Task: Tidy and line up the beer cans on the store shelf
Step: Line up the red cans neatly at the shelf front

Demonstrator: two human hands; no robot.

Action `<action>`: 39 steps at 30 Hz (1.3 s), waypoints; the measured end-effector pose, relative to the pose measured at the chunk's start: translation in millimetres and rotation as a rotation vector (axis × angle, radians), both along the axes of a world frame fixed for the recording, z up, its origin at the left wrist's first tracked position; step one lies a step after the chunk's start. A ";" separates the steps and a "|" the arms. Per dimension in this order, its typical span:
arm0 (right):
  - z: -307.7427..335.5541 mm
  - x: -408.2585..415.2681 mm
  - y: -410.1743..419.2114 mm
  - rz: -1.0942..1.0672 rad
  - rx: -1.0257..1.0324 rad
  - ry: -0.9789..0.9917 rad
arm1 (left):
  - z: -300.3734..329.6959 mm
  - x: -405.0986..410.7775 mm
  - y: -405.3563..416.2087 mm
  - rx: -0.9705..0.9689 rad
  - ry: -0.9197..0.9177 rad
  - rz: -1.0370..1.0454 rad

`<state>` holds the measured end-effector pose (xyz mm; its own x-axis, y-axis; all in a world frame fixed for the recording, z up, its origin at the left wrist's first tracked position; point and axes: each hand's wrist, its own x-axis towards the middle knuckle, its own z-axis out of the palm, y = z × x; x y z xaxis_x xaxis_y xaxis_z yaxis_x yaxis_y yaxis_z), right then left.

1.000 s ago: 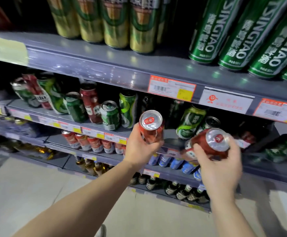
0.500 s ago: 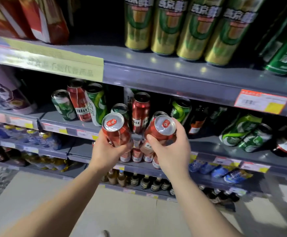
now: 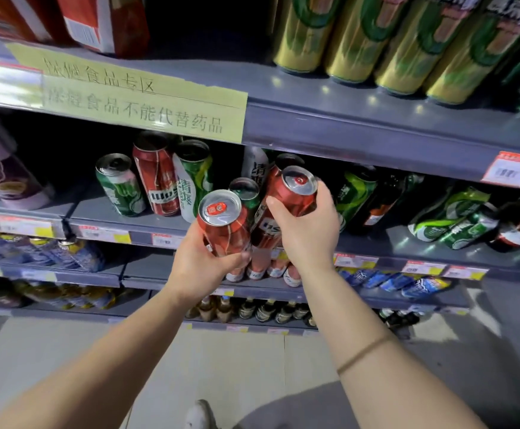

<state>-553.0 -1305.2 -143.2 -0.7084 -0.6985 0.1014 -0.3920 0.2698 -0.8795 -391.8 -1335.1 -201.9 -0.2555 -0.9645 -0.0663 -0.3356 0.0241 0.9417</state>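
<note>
My left hand [image 3: 200, 264] grips a red beer can [image 3: 221, 226] from below, its silver top facing me. My right hand [image 3: 306, 227] grips a second red can [image 3: 292, 193] just to the right, held at the front of the grey shelf [image 3: 128, 224]. On that shelf stand a short green can [image 3: 119, 185], a tall red can [image 3: 156, 181], a green and white can [image 3: 193, 181] and a green can [image 3: 248, 193] behind the one in my left hand. Further right, several green cans [image 3: 450, 218] lie tipped over.
The shelf above carries tall gold cans [image 3: 376, 38] and red cartons [image 3: 104, 23], with a yellow paper sign [image 3: 135, 97] on its edge. Lower shelves hold red cans [image 3: 258, 267], blue packs [image 3: 401, 281] and bottles [image 3: 252, 311]. My shoe [image 3: 200, 416] shows on the tiled floor.
Both hands, each holding a red can, have shifted left along the shelf and closer to it. The right hand's can has gone from tilted to more upright, beside the left hand's can.
</note>
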 end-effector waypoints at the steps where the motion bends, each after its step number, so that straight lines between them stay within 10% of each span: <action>1: 0.7 -1.5 -1.1 -0.020 0.002 0.001 | -0.4 0.2 -0.9 -0.001 0.001 -0.007; 22: -9.2 0.2 -41.4 -0.142 0.225 0.232 | 2.9 -2.5 -0.1 0.011 0.019 -0.007; 39: -45.2 -53.9 -16.2 -0.256 0.208 -0.089 | 0.7 -36.7 10.3 -0.004 0.012 -0.018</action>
